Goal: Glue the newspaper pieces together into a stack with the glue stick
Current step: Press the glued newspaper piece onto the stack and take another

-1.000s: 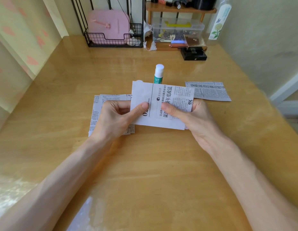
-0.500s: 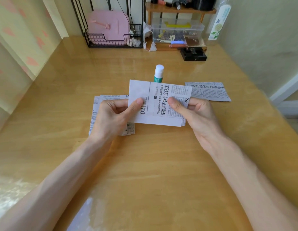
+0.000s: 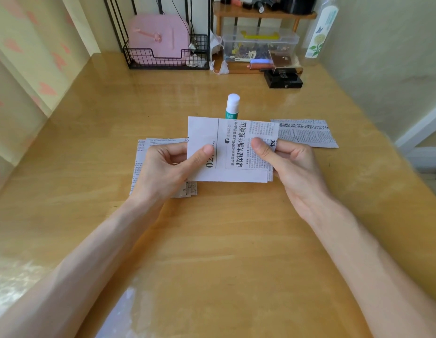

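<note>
Newspaper piece [image 3: 232,152] pinched between left hand [image 3: 168,167], right hand [image 3: 292,164]

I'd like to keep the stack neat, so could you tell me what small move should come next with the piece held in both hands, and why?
Probably slide the held newspaper piece slightly right to square it, then press. The left hand and right hand pinch it with thumbs, a sheet behind peeks out at its right edge, and the glue stick stands capped.
</note>
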